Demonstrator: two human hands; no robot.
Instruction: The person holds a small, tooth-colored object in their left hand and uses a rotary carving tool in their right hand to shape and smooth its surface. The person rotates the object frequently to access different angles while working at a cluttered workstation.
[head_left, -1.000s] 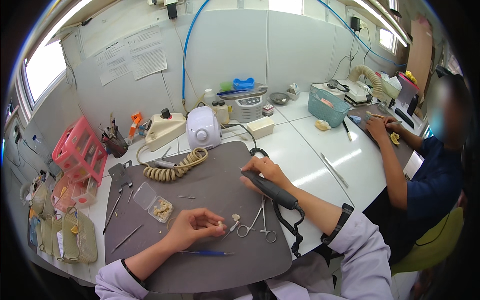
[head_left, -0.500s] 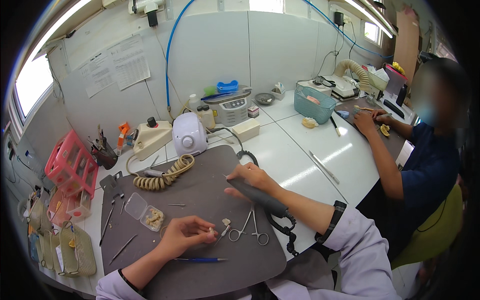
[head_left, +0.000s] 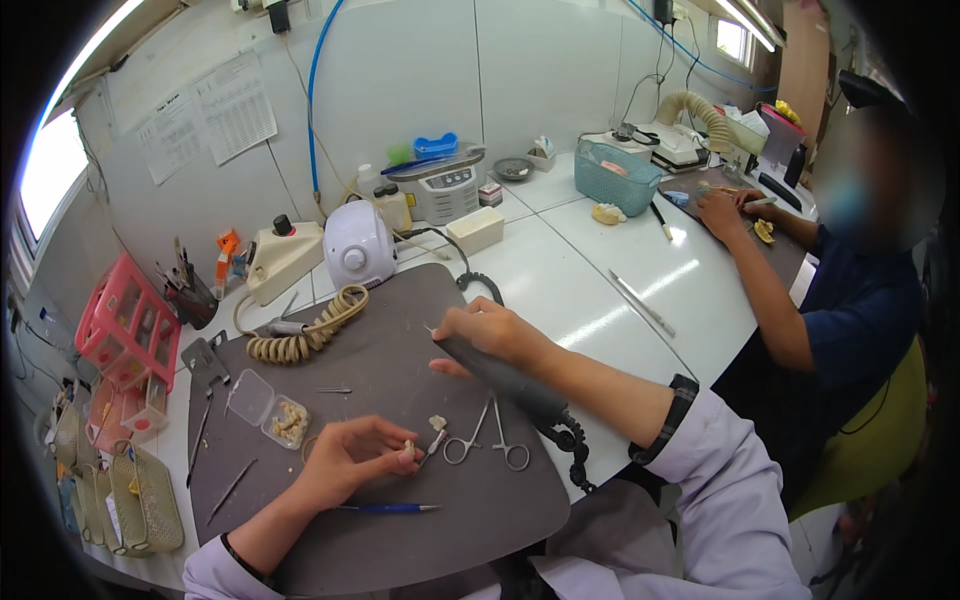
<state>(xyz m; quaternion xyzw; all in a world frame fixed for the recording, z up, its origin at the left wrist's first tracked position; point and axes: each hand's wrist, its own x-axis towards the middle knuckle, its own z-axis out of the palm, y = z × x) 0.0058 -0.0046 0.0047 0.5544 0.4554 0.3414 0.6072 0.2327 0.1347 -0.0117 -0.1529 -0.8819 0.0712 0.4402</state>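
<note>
We pinch pale piece in left hand; right hand wraps handpiece, axis slanting far-left. Piece lies nearer us than bit, well apart.

Drill: dark grey. Pen: blue. Mat: grey-brown. Surface: white, dark grid lines. Drawer box: pink. Basket: teal, lattice pattern. Coiled cord: beige. 2 sleeves: pale lilac, dark cuffs.
</note>
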